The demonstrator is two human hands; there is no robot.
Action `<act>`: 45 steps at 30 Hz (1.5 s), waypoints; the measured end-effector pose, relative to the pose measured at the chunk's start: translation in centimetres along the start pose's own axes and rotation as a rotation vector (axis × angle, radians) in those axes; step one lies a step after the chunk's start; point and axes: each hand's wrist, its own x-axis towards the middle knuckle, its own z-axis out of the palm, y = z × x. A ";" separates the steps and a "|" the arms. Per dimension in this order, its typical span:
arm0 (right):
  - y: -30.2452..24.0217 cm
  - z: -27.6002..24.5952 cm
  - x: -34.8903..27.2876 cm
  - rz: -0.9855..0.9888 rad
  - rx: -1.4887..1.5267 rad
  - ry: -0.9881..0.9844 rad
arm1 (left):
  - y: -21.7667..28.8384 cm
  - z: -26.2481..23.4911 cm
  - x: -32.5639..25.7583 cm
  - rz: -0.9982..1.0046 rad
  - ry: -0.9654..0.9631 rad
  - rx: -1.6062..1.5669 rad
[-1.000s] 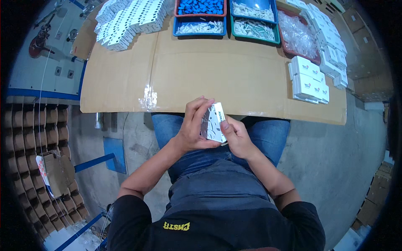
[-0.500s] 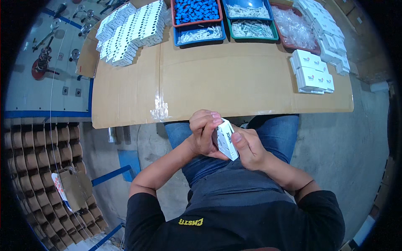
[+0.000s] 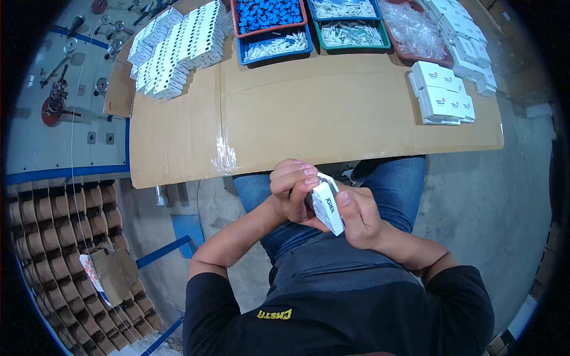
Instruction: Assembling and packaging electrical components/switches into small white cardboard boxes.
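Above my lap, just off the near edge of the cardboard-covered table, I hold a small white box [image 3: 328,207] with dark printing on its side. My left hand [image 3: 291,191] wraps its fingers round the box's left side and upper end. On the other side, my right hand [image 3: 359,218] grips it, thumb pressed near the upper right edge. The box tilts, its lower end pointing toward me. Its upper end lies partly behind my left fingers, so what is there is hard to make out.
The cardboard tabletop [image 3: 314,113] bears stacked white boxes [image 3: 202,38] at the far left. Trays of blue pieces [image 3: 270,15] and white sticks [image 3: 279,47] stand at the back. Clear plastic bags [image 3: 412,29] and more white boxes [image 3: 442,95] are at right. Cardboard dividers [image 3: 53,207] stand lower left.
The white box has turned slightly in my hands and shifted a little down and to the right, showing more of its printed side. Both hands keep their hold; the view has shifted slightly.
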 end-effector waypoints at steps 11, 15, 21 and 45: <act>1.6 -3.8 3.2 0.108 -0.224 -0.047 | 2.6 2.0 4.8 -1.266 0.254 -0.473; 3.8 -3.6 3.4 -0.083 -0.347 -0.001 | 2.5 2.4 4.7 -1.604 0.324 -0.742; 5.6 -3.7 4.0 -0.179 -0.434 0.012 | 3.2 2.8 4.5 -1.825 0.278 -0.993; 7.9 -3.9 4.5 -0.258 0.043 0.270 | 4.6 4.9 3.7 -1.768 0.451 -1.125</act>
